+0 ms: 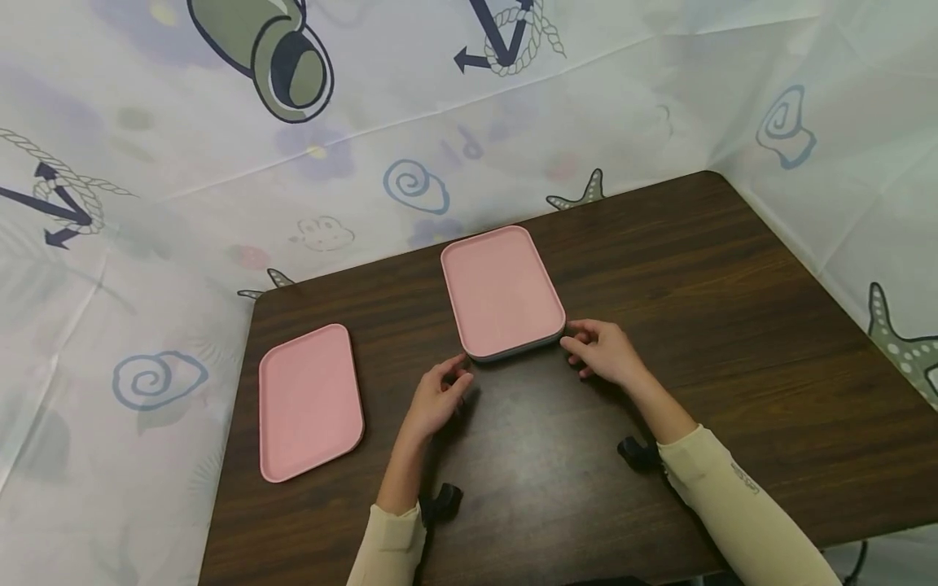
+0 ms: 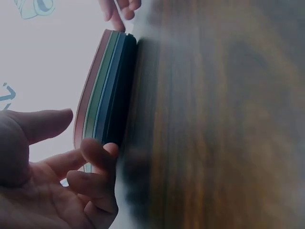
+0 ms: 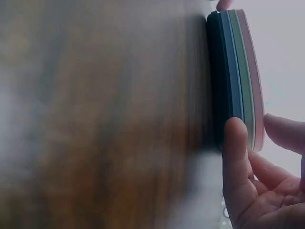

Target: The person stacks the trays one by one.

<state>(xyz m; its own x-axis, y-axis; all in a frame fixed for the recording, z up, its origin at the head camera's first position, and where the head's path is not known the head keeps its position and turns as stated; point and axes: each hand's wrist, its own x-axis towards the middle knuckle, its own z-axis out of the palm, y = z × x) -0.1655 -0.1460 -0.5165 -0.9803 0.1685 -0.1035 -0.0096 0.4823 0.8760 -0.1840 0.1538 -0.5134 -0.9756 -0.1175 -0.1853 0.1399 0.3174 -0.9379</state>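
Note:
A stack of trays lies on the table: a pink tray [image 1: 504, 291] on top, then a green layer [image 2: 101, 90], a blue layer [image 3: 231, 67] and a dark one [image 3: 218, 71] at the bottom. My left hand [image 1: 438, 396] is at the stack's near left corner, loosely bent fingertips right at the edge and thumb held apart from it. At the near right corner is my right hand [image 1: 604, 352]; in the right wrist view its fingertips overlap the stack's side, and the thumb tip is beside the pink rim.
Another pink tray [image 1: 311, 404] lies by itself at the table's left side. The dark wood-grain table [image 1: 703, 309] meets a printed white sheet [image 1: 352, 146] along its back and sides. Dark wrist mounts [image 1: 443, 503] sit under both forearms.

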